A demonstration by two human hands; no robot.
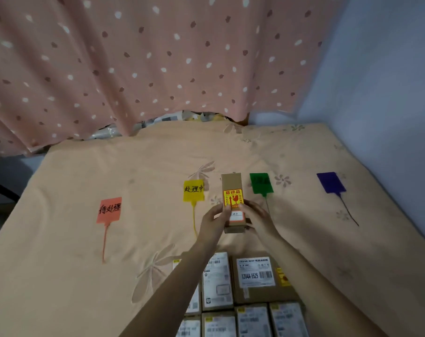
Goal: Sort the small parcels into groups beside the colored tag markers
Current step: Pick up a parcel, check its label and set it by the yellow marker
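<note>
Stacked parcels point(243, 295) below held box point(233, 203), four tags beyond.

The bedsheet point(85, 239) is pale peach with faint beige flower outlines. Far behind it hangs a dusty-pink curtain point(133, 69) dotted with white and brownish-red spots, and the wall point(389, 69) on the right is pale blue. From left to right lie an orange-red tag point(109, 210) with black writing, a yellow tag point(193, 190) with black writing, a green tag point(261, 183) and a purple tag point(331, 182). The brown cardboard parcel point(232, 183) carries a yellow sticker point(233, 198) printed in red. The near parcels point(255, 288) are brown with white labels.
</note>
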